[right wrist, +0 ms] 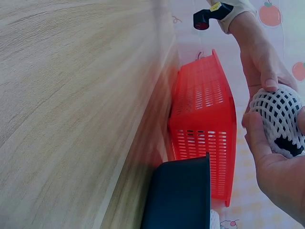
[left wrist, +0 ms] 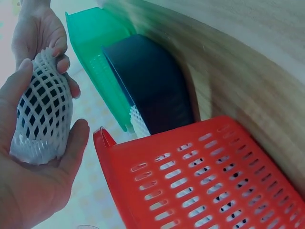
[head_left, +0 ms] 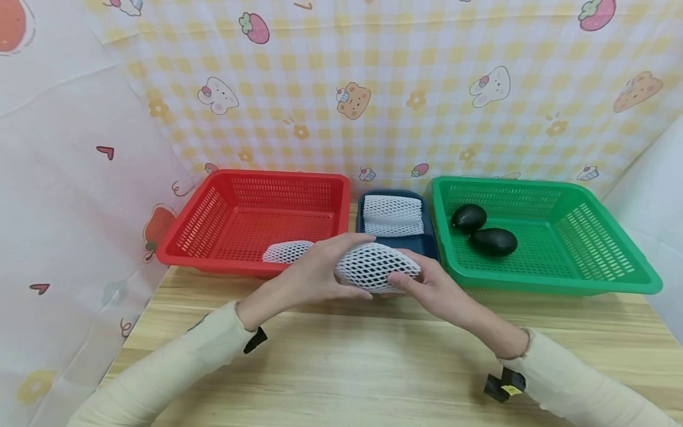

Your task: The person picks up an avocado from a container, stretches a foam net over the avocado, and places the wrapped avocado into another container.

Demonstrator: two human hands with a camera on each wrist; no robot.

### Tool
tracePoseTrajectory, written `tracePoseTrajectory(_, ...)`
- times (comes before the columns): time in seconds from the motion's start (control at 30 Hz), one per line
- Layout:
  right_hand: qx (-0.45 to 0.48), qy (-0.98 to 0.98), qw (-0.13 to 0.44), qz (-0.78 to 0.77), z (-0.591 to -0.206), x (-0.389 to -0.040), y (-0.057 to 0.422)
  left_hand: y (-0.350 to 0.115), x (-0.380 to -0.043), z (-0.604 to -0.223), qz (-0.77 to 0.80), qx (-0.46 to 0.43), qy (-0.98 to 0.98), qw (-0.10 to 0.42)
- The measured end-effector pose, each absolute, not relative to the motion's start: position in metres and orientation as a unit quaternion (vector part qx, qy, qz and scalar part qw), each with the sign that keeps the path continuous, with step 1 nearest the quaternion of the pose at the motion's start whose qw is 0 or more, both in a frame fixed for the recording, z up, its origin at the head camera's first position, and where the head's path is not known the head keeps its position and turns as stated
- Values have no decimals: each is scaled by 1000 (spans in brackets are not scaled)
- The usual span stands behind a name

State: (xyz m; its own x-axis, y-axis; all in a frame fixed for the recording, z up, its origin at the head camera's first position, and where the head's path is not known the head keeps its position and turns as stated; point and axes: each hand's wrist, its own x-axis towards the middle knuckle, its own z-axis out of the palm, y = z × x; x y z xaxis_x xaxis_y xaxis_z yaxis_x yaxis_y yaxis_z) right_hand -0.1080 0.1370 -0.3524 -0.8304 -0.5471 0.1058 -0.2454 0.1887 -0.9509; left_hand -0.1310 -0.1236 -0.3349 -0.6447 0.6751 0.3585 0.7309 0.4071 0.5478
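Note:
In front of the dark blue tray, both hands hold up a dark avocado in a white foam net sleeve (head_left: 373,270). The left hand (head_left: 322,270) cups its left end, thumb and fingers on opposite sides. At the other end the right hand (head_left: 434,290) pinches the net, its thumb lying on the near side. Dark skin shows through the mesh in the left wrist view, and through the open end of the foam net (right wrist: 281,114) in the right wrist view. Two bare avocados (head_left: 494,242) lie at the left of the green basket (head_left: 560,284).
The red basket (head_left: 187,258) stands at the left, with a netted piece (head_left: 288,252) near its front wall. Between the baskets, a dark blue tray (head_left: 411,243) contains white foam nets (head_left: 393,214). A patterned cloth (head_left: 384,136) hangs behind the wooden table (head_left: 352,367).

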Motion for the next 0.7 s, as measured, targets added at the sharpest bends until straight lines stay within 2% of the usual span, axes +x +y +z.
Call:
tracePoseTrajectory(0.3,-272,754,152,-578,-352,-107,139,-126,-129,-336,-386,-395,-834,-4)
tracePoseTrajectory(0.53,-295,769,139,-550,-351,-110,145,-128,-129,-336,-400,-401,-824,7)
tracePoseTrajectory(0.7,-275,780,117,-549,-354,-116,160,-136,-131,-334,-402,-392,-827,16)
